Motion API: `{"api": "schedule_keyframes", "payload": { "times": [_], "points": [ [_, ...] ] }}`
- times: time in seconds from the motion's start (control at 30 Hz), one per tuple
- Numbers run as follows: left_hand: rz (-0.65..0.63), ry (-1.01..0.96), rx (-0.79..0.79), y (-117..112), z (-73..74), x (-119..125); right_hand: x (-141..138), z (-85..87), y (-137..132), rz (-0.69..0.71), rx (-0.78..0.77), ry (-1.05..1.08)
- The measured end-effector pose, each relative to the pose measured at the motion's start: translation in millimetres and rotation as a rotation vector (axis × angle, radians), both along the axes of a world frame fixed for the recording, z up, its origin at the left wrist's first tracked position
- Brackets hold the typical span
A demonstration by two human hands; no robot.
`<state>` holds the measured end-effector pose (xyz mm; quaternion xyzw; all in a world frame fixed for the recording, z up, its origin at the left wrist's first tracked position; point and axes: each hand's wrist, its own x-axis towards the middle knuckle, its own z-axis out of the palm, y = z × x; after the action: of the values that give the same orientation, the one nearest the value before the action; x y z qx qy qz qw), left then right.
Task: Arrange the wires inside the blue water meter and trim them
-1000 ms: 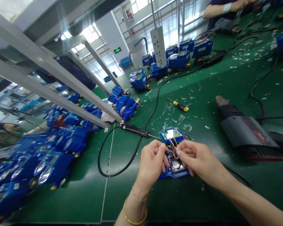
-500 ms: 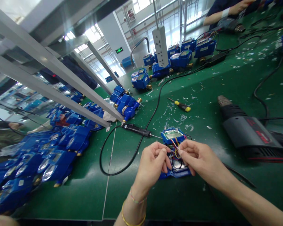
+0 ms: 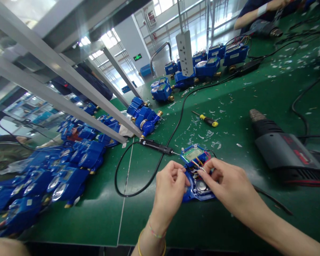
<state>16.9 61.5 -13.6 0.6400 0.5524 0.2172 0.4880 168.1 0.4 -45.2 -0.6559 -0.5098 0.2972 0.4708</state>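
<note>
An opened blue water meter (image 3: 200, 193) lies on the green bench in front of me, its circuit board with a display (image 3: 193, 154) tipped up at the far side. Coloured wires run from the board into the housing. My right hand (image 3: 224, 176) pinches some of these thin wires (image 3: 198, 166) between thumb and forefinger. At the meter's left edge, my left hand (image 3: 172, 185) has its fingers curled and pressed together; whatever they hold is too small to make out. A black electric screwdriver (image 3: 156, 146) lies just beyond my left hand, its bit pointing at the board.
A heat gun (image 3: 285, 149) lies at the right, a yellow-black screwdriver (image 3: 206, 119) beyond the meter. Many blue meters (image 3: 69, 181) crowd the left; others (image 3: 161, 89) stand at the back near a hanging power strip (image 3: 185, 53). Shelf posts slant across the left. A co-worker's arm (image 3: 250, 18) shows top right.
The display board now shows more fully and faces up. My left hand has drawn slightly left from the wires, while my right still pinches them. The whole view has shifted a little.
</note>
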Motion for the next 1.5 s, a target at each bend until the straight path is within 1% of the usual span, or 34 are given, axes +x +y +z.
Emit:
{"api": "schedule_keyframes", "payload": {
  "times": [0.03, 0.1, 0.17, 0.23, 0.33, 0.47, 0.53, 0.6, 0.7, 0.83, 1.0, 1.1, 1.27, 1.4, 1.5],
  "points": [
    [-0.004, -0.022, -0.015, -1, 1.4, -1, -2, 1.3, 0, -0.019, 0.073, -0.059],
    [-0.026, -0.068, -0.034, -2, 4.1, -1, -5, 2.9, 2, 0.003, 0.175, -0.131],
    [-0.049, -0.093, -0.038, -2, 6.2, -1, -7, 2.8, 5, 0.072, 0.224, -0.218],
    [-0.056, -0.097, -0.034, -3, 7.0, -1, -8, 1.2, 10, 0.145, 0.253, -0.347],
    [-0.038, -0.074, -0.014, -4, 4.9, -1, -9, -2.3, 15, 0.195, 0.303, -0.505],
    [0.01, 0.031, 0.066, -3, -1.6, -1, -14, -8.2, 15, 0.181, 0.408, -0.61],
    [0.034, 0.049, 0.069, -3, -3.6, -2, -16, -11.7, 14, 0.145, 0.472, -0.647],
    [0.053, 0.009, 0.004, -1, -3.5, -3, -16, -14.9, 12, 0.117, 0.506, -0.651],
    [0.037, -0.093, -0.108, 2, -0.6, -4, -15, -18.3, 12, 0.13, 0.492, -0.614],
    [0.005, -0.114, -0.118, 7, 2.7, -2, -15, -20.8, 12, 0.146, 0.491, -0.591],
    [0.0, -0.212, -0.227, 10, 4.0, -3, -14, -20.4, 12, 0.127, 0.505, -0.613],
    [-0.001, -0.216, -0.23, 10, 5.2, -3, -13, -19.9, 11, 0.127, 0.507, -0.632],
    [0.016, -0.202, -0.184, 6, 3.4, -2, -14, -23.5, 9, 0.098, 0.532, -0.693],
    [0.028, -0.236, -0.227, 6, 0.1, -3, -15, -23.8, 8, 0.072, 0.543, -0.704],
    [0.005, -0.255, -0.279, 9, 0.1, -6, -14, -22.1, 8, 0.073, 0.557, -0.687]
  ]
}}
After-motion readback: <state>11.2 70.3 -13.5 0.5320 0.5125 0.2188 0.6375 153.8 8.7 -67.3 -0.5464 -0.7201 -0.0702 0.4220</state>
